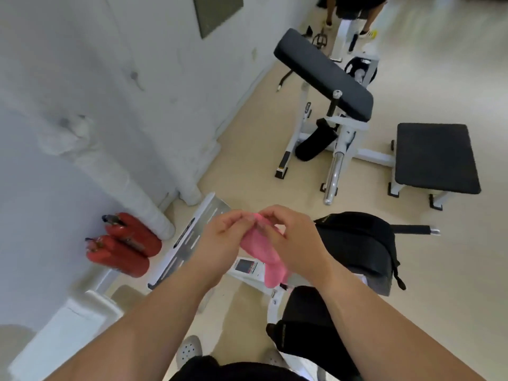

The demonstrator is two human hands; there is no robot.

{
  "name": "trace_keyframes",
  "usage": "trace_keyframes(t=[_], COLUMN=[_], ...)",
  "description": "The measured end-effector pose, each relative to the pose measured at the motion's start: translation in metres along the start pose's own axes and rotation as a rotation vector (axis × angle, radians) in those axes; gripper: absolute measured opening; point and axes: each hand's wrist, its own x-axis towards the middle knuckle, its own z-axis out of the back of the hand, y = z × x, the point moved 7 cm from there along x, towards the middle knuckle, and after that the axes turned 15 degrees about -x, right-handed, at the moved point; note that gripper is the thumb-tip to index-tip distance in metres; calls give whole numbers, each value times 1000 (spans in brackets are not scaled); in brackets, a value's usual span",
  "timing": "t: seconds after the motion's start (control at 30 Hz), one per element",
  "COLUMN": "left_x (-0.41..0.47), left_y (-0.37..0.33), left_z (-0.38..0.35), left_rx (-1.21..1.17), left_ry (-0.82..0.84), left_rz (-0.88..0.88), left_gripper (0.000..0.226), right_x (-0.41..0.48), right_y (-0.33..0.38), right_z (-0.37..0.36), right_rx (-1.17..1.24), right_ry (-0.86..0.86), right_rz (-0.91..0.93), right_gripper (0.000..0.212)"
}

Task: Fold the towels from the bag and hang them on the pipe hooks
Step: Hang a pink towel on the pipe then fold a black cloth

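Note:
A pink towel point(261, 253) hangs bunched between my two hands in front of me. My left hand point(222, 237) pinches its top edge from the left, and my right hand point(291, 237) pinches the same edge from the right, fingertips nearly meeting. The towel's lower end droops toward the floor. A black bag point(357, 246) sits on a gym machine seat just right of my hands. A white wrapped pipe point(118, 177) runs down the wall at left; no hooks are visible on it.
Two red fire extinguishers point(123, 246) lie by the wall at lower left. A white gym machine with a black pad point(324, 75) and a black bench point(437, 158) stand ahead. Another person's legs point(354, 15) show at the top. Beige floor stretches to the right.

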Motion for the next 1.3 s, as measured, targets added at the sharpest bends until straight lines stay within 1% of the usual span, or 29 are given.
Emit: trace_keyframes(t=[0.03,0.1,0.13,0.17,0.23,0.3,0.37,0.4,0.47,0.5,0.53,0.63,0.7,0.77,0.8,0.83,0.9,0.97,1.03,1.1,1.17,1.23,1.3], left_x=[-4,-11,-13,-15,-17,-18,-20,-22,-25,-27,-28,-32,-36,-44,-49,-55,-64,-77,-92,-100,-105,-107,-111], left_y=[-6,-13,-15,-16,-18,-18,-19,-22,-32,-36,-40,-44,-32,-10,2,11,30,46,57,66,70,71,68], left_z=[17,52,70,87,121,155,192,212,242,254,265,299,326,350,361,372,398,420,430,436,438,444,459], left_rx=[-46,-116,-128,-122,12,159,159,133,88,75,91,203,313,438,477,501,503,399,365,421,428,356,229], left_ry=[-29,-84,-102,-103,-76,-34,-44,-59,-56,-45,-31,39,122,204,213,196,105,69,106,109,70,-18,-162], left_rz=[-23,-53,-56,-59,-83,-95,-76,-77,-101,-103,-108,-106,-24,65,94,106,132,203,251,243,242,241,235], left_gripper=[22,12,10,14,19,11,20,22,22,22,22,17,11,16,13,14,18,11,16,10,8,18,25], right_x=[8,22,28,33,44,54,61,63,68,70,72,77,79,83,86,89,95,98,103,112,122,133,140], right_y=[13,38,52,67,94,116,140,151,166,171,177,194,206,218,225,232,243,256,268,285,309,328,333], right_z=[-8,-23,-30,-40,-61,-83,-103,-113,-132,-141,-148,-173,-187,-201,-208,-216,-229,-240,-246,-251,-255,-256,-255], right_rx=[7,39,56,71,135,275,362,322,82,-22,-70,-99,-52,-8,-1,3,24,94,256,456,571,537,438], right_ry=[5,24,43,68,113,127,136,148,142,120,97,101,132,171,190,206,220,229,197,156,158,155,136], right_rz=[12,19,21,24,-8,-78,-120,-121,-140,-162,-183,-182,-203,-218,-212,-202,-180,-180,-238,-319,-313,-241,-182], right_gripper=[16,15,16,16,18,25,31,34,45,47,43,29,29,31,30,30,32,35,32,28,24,25,28])
